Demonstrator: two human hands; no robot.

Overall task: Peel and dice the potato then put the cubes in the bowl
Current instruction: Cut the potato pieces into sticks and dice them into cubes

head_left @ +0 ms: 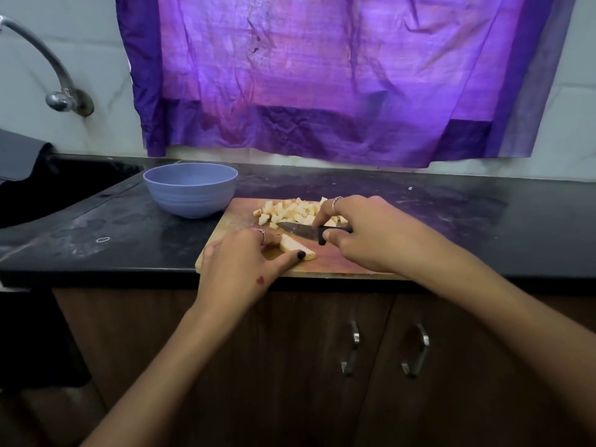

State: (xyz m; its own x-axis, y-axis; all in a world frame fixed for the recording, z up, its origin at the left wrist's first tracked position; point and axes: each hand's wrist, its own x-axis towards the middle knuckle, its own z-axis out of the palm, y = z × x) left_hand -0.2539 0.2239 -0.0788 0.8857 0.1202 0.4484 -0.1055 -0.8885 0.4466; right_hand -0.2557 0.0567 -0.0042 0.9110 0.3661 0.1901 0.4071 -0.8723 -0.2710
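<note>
On one board [338, 262], two hands, one knife [295, 230]

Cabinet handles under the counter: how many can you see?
2. One cabinet handle sits below the cutting board, and the other handle is just to its right. More may be hidden behind the arms or lie out of frame.
</note>
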